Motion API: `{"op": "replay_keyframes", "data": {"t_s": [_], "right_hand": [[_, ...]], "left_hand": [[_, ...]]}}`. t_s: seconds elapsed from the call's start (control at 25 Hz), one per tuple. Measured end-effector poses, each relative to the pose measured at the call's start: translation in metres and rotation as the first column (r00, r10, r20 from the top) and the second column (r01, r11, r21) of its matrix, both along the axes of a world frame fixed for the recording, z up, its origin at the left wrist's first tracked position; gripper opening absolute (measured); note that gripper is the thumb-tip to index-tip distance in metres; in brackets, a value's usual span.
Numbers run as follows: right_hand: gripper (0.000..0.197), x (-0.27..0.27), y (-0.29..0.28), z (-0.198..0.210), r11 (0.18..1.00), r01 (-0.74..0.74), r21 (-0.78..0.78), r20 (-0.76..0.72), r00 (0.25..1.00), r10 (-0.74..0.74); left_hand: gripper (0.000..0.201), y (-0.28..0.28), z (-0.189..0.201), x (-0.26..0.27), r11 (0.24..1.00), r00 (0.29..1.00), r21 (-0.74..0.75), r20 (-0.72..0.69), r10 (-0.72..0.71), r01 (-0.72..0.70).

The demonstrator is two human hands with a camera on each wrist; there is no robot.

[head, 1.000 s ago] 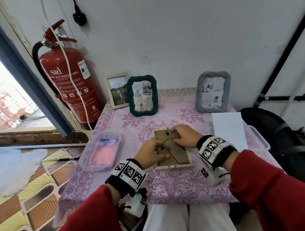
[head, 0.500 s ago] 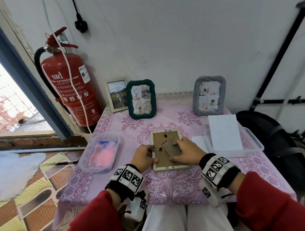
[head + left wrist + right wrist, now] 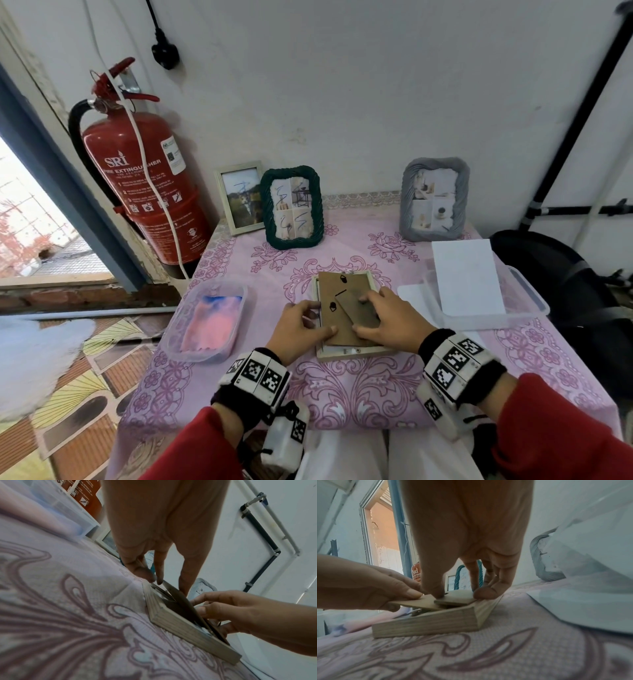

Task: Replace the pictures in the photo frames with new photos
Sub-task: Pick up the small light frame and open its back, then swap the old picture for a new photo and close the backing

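**Backing board lifted at one edge of the face-down wooden frame**

A pale wooden photo frame [image 3: 352,353] lies face down on the surface, which is covered by a pink floral tablecloth [image 3: 342,394]. Its brown cardboard backing board [image 3: 334,291] sits on top, tilted, with the left edge raised clear of the frame. The left hand [image 3: 301,327] pinches that raised edge between thumb and fingers. The right hand [image 3: 390,320] presses down on the board's folded stand flap [image 3: 359,308], thumb [image 3: 435,588] and curled fingers touching it near the frame's right side.

Standing at the back of the surface against the white wall are a small pale-framed landscape picture [image 3: 239,198], just beside it a dark green rope-edged frame [image 3: 291,207], and well apart to the right a grey rope-edged frame [image 3: 433,200]. A clear plastic tub holding pink and blue cloth [image 3: 205,318] sits left of the hands. On the right, a clear plastic tray [image 3: 527,301] carries a white sheet of paper [image 3: 466,277]. A red fire extinguisher [image 3: 144,181] hangs on the wall at left.
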State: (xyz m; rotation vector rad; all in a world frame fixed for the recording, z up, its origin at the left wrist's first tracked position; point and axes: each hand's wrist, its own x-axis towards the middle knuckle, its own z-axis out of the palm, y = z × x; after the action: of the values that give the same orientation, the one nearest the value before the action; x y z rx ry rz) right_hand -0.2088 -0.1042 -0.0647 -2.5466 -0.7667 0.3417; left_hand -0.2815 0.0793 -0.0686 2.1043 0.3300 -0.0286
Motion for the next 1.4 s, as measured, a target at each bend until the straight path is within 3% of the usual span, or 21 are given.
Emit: {"op": "replay_keyframes", "data": {"t_s": [0.08, 0.16, 0.28, 0.44, 0.68, 0.96, 1.2, 1.4], "right_hand": [[0.060, -0.001, -0.002, -0.001, 1.000, 0.005, 0.025, -0.006, 1.000, -0.005], [0.058, -0.001, -0.004, -0.002, 0.998, 0.029, 0.062, -0.024, 0.999, -0.027], [0.052, 0.000, -0.007, -0.002, 0.975, 0.138, 0.176, -0.116, 0.986, -0.118], [0.062, -0.001, -0.017, -0.011, 0.970, 0.165, 0.179, -0.219, 0.968, -0.124], [0.062, 0.000, -0.024, -0.015, 0.966, 0.140, 0.218, -0.178, 0.979, -0.102], [0.064, 0.000, -0.025, -0.017, 0.959, 0.152, 0.240, -0.165, 0.980, -0.114], [0.063, -0.003, -0.025, -0.019, 0.958, 0.147, 0.248, -0.140, 0.984, -0.115], [0.064, -0.003, -0.026, -0.020, 0.957, 0.153, 0.246, -0.138, 0.983, -0.122]], "left_hand": [[0.053, -0.004, -0.003, -0.003, 0.981, 1.000, -0.193, -0.003, -0.008, 0.007], [0.053, -0.007, -0.003, -0.005, 0.914, 1.000, -0.405, -0.024, 0.013, -0.022], [0.052, -0.008, -0.002, -0.008, 0.876, 0.999, -0.480, 0.004, 0.053, -0.044], [0.053, 0.009, 0.007, -0.012, 0.929, 0.991, -0.358, 0.059, 0.120, -0.091], [0.055, 0.056, 0.025, -0.026, 0.970, 0.970, -0.161, 0.131, 0.207, -0.185], [0.055, 0.068, 0.026, -0.038, 0.979, 0.976, 0.056, 0.106, 0.190, -0.196], [0.046, 0.059, 0.015, -0.041, 0.967, 0.975, 0.139, 0.079, 0.205, -0.215], [0.041, 0.055, 0.011, -0.046, 0.923, 0.972, 0.309, 0.125, 0.199, -0.229]]}}
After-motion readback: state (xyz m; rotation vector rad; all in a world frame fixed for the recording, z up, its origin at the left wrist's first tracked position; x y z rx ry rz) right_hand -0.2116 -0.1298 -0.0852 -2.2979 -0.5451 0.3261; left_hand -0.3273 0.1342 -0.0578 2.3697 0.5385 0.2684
